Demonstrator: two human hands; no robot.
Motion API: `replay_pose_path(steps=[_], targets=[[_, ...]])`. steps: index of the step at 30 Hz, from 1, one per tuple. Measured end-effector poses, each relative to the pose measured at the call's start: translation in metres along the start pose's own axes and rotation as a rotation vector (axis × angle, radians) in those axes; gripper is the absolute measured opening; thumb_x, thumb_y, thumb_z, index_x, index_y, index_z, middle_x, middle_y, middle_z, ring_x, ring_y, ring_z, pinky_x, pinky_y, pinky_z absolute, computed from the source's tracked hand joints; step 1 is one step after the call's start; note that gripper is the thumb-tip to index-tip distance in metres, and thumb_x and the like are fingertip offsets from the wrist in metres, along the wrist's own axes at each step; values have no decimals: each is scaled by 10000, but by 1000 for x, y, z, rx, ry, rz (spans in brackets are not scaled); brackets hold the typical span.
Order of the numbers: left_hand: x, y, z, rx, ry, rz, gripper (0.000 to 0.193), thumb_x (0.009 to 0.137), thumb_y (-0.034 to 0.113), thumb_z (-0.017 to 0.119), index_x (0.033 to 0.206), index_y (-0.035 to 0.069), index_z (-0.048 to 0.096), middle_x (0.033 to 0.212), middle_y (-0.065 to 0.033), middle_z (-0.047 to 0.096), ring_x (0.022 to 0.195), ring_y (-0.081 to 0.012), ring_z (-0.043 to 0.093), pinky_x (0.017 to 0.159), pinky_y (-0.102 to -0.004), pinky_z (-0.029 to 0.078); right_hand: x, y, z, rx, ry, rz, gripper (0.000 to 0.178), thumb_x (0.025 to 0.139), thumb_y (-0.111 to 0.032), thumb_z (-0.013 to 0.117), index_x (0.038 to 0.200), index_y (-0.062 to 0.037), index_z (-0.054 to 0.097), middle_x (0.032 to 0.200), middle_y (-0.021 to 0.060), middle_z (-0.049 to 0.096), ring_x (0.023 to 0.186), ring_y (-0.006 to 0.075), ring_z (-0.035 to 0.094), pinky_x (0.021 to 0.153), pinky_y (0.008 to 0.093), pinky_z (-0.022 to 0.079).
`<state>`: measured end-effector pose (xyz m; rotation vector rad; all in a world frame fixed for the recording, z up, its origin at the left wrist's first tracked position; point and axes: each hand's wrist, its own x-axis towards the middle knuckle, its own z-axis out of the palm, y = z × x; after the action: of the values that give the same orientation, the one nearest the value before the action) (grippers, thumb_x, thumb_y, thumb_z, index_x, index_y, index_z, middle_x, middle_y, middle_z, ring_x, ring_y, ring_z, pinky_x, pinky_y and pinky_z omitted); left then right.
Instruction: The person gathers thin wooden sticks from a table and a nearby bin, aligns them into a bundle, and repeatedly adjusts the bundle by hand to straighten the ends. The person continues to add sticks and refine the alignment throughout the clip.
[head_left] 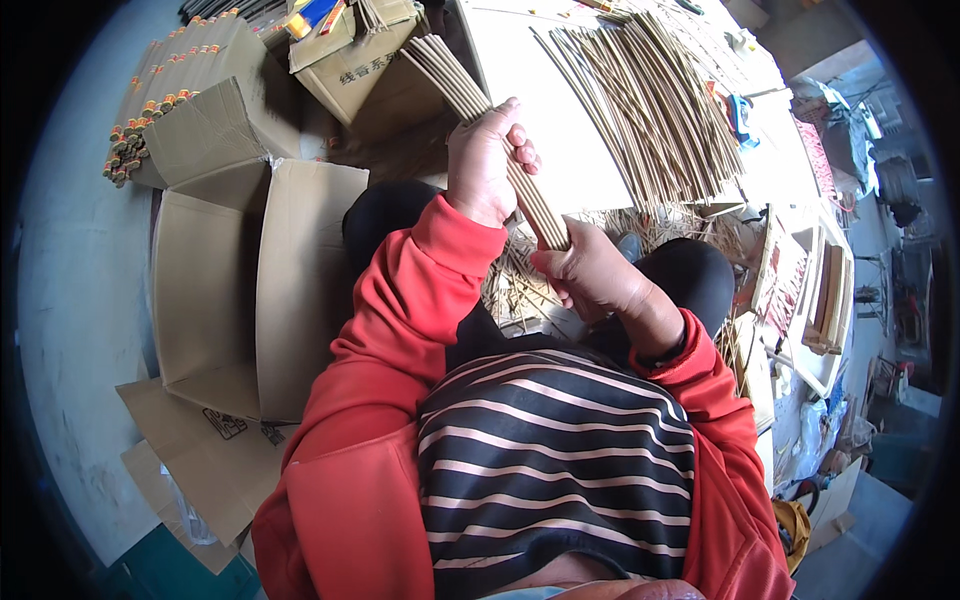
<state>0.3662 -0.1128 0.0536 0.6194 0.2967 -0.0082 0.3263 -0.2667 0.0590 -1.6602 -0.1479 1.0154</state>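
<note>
A slim bundle of tan incense sticks [537, 203] slants across in front of my chest, its far end up and to the left. My left hand [485, 160] is closed around the bundle's upper part, with the stick ends fanning slightly beyond my fist. Lower down, my right hand [600, 268] grips the near end, and its fingers hide the tips. On the white table [530, 95] ahead lies a wide spread of loose brown incense sticks [650, 110], roughly side by side.
An open cardboard box [205, 290] stands at my left. Behind it, banded stick bundles [165, 85] are stacked beside another carton [360, 75]. Broken sticks [520, 285] litter the area between my knees. A blue tape-like object [741, 120] sits on the table; wooden frames [825, 295] stand at the right.
</note>
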Motion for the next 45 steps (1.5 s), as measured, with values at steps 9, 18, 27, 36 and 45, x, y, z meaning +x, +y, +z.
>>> replay_pose_path(steps=[9,18,27,36,45], targets=[[2,-9,-8,-8,-76,41,187,854,197,571,729,101,471,614,12,444,521,-101,438,480,-242,379,0,4,6,-134,118,-68,157,817,-120,592,812,10,502,566,54,527,405,149,522,365,246,414],[9,-9,-15,7,-116,-19,275,848,300,604,702,120,456,589,8,435,489,-109,430,474,-233,388,7,1,9,7,79,-35,210,834,-129,579,946,18,479,580,31,498,452,84,496,388,217,412],[18,-3,-26,-178,-457,-76,220,859,257,589,738,113,475,635,14,440,554,-109,439,512,-237,394,7,2,3,579,-276,74,163,818,-64,608,870,-32,458,566,26,510,374,103,479,323,232,417],[14,-14,-15,97,-37,159,193,862,184,579,729,55,524,587,-24,489,509,-149,506,491,-301,446,20,16,9,-687,469,-252,292,768,-201,616,815,41,459,670,257,571,669,405,596,589,435,480],[21,-14,-23,42,-154,179,53,809,61,578,839,29,547,687,-73,546,619,-188,549,584,-316,475,20,26,1,-778,539,-334,264,767,-172,613,837,21,446,667,260,565,637,420,584,573,453,482]])
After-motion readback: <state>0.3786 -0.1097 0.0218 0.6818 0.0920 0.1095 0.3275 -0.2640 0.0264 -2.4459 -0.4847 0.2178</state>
